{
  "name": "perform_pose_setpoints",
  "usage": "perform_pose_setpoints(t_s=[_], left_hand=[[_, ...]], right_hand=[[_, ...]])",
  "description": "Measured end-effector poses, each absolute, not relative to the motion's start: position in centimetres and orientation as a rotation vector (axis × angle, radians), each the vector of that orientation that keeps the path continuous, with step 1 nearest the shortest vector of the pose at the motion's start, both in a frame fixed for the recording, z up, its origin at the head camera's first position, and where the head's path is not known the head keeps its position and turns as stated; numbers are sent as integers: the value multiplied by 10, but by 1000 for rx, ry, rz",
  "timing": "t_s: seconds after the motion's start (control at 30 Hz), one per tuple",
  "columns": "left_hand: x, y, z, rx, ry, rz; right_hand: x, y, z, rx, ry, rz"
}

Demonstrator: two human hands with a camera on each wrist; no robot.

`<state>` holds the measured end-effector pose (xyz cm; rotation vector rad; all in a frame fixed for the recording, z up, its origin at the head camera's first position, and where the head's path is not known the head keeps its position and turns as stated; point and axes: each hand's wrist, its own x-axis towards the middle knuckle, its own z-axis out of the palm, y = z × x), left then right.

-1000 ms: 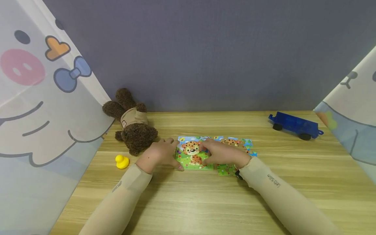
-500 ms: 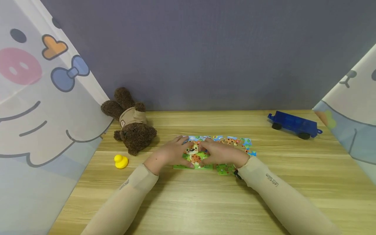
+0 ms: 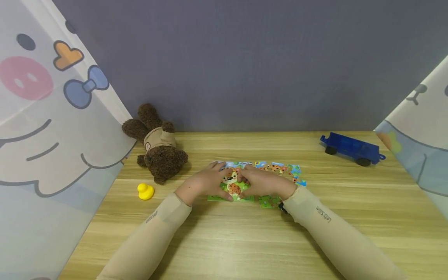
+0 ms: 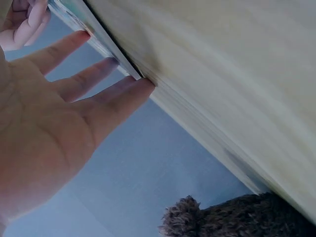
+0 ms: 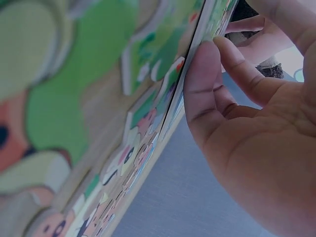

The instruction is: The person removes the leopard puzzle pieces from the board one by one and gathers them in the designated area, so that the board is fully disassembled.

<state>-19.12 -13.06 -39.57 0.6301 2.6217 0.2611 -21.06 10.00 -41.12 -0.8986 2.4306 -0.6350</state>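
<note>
A flat picture puzzle of a spotted leopard cub lies mid-table. My left hand covers its left side; in the left wrist view its fairly straight fingers reach the puzzle's edge. Over the right side is my right hand, thumb apart from the bent fingers. The right wrist view shows those fingertips right at the puzzle's surface. Neither hand grips a separate piece. Right of the cub picture lies a second puzzle with gaps between its pieces, partly hidden under the right hand and wrist.
A brown teddy bear lies on the left of the wooden table, with a yellow rubber duck in front of it. A blue toy wagon stands at the back right. A grey panel rises behind the table.
My left hand has moved right, from the cub puzzle's left edge to over its left part, then stayed almost still. My right hand has barely moved over the puzzle's right side.
</note>
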Motion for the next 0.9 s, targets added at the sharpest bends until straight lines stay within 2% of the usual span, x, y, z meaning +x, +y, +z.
perform_pose_setpoints(t_s=[0.9], left_hand=[[-194,-126,-392,629,2621,224]], right_hand=[[-200,103,-405,-924,2434,-669]])
